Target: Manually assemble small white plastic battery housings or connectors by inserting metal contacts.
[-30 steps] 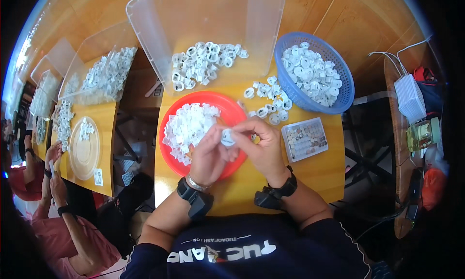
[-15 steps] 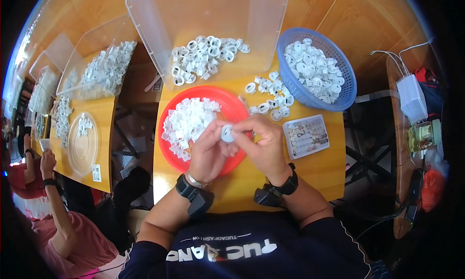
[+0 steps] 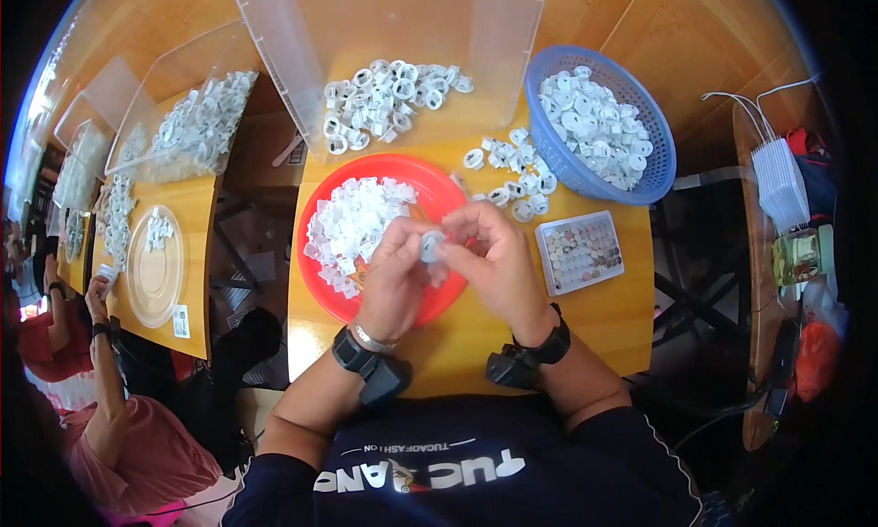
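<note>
Parts (image 3: 352, 223) in basin (image 3: 445, 186) — tray (image 3: 587, 284) to its right; basket (image 3: 560, 159) behind tray

The round piece (image 3: 429, 246) between our fingers (image 3: 477, 220) is white, like the heap (image 3: 352, 221) in the red tray (image 3: 446, 191) by the honey-yellow bench (image 3: 608, 330)'s left edge; toward the bench's far right corner we see a blue, mesh-patterned basket (image 3: 562, 164). Our navy shirt (image 3: 558, 440) has white lettering (image 3: 500, 470), and our wristbands (image 3: 549, 347) are black.

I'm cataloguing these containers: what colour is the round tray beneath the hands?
The round tray is red, seen best in the head view.
</note>
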Demonstrator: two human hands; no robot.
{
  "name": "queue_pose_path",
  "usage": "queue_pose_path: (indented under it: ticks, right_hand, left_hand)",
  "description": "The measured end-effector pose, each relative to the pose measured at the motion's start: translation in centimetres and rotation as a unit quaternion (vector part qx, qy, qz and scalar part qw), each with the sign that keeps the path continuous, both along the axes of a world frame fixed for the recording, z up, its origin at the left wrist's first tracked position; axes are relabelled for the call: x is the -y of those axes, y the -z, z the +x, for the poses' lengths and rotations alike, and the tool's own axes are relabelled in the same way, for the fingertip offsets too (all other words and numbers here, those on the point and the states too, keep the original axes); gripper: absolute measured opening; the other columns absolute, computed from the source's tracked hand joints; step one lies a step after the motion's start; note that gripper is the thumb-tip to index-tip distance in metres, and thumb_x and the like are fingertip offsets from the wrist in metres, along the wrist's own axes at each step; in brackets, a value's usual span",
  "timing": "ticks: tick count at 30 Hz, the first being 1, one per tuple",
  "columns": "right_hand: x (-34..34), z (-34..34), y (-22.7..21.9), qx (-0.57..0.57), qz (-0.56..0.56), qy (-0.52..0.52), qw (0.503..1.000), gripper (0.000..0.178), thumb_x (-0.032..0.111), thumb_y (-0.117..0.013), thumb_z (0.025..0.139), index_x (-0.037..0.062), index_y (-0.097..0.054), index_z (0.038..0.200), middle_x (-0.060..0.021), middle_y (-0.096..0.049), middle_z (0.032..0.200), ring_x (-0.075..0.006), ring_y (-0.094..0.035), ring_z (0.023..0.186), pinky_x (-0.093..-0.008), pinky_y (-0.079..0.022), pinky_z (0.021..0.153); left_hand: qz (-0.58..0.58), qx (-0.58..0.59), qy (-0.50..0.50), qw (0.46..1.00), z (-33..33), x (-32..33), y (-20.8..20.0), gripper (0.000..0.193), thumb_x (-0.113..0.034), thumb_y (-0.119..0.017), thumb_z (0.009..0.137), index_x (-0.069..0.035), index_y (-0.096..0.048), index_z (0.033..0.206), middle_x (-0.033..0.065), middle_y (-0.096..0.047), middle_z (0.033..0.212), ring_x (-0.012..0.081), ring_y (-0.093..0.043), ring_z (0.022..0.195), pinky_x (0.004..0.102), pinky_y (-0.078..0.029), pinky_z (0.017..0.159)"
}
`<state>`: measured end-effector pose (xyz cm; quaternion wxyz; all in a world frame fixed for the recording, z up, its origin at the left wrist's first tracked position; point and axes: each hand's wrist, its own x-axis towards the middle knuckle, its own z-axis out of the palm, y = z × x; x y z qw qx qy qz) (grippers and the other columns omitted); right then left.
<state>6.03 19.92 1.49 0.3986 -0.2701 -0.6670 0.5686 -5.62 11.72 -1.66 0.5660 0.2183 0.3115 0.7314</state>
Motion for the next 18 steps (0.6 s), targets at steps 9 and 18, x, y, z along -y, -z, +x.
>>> queue_pose_path:
  ticks: [9,18]
  right_hand:
    - [0.0,0.6,-1.2,0.047,0.022,-0.025,0.998,0.018,-0.004,-0.066,0.08,-0.0006,-0.061,0.097,-0.0073,-0.063,0.075,-0.0137,-0.064,0.064,-0.0262,-0.051,0.057]
    - [-0.4,1.1,-1.7,0.097,0.19,-0.004,0.977,0.015,-0.003,-0.069,0.077,0.0005,-0.064,0.09,-0.009,-0.063,0.081,-0.0182,-0.065,0.071,-0.0285,-0.051,0.061]
  left_hand:
    - [-0.042,-0.103,-0.028,0.993,0.4,0.0,-0.8,0.024,-0.023,-0.044,0.1,-0.003,-0.054,0.111,0.0039,-0.06,0.092,0.0109,-0.057,0.074,0.0254,-0.047,0.067]
    - [-0.077,-0.358,-0.058,0.929,0.3,0.5,-1.2,0.019,-0.009,-0.047,0.097,-0.003,-0.056,0.112,0.0015,-0.059,0.083,0.0066,-0.053,0.069,0.0211,-0.044,0.06]
